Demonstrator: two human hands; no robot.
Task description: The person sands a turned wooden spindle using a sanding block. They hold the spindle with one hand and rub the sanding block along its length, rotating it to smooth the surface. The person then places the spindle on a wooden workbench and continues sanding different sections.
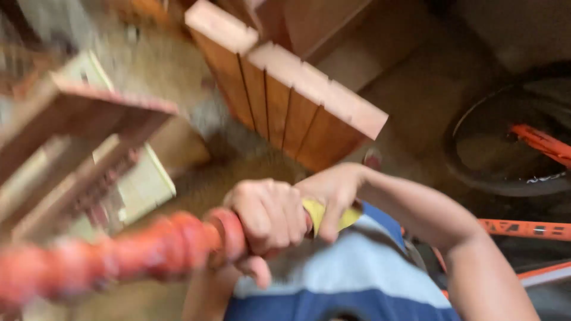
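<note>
A turned wooden post [119,255], reddish-orange with rounded beads, runs from the lower left toward my chest. My left hand [267,217] is wrapped around its near end. My right hand [333,196] presses a folded yellow sheet [321,213], like sandpaper, against the same end, right beside the left hand. The picture is blurred by motion.
Several upright reddish wooden boards [285,89] stand on the floor ahead. A wooden frame [77,142] sits at the left. A bicycle wheel [505,142] and its orange frame [523,229] lie at the right. My striped blue shirt [351,279] fills the bottom.
</note>
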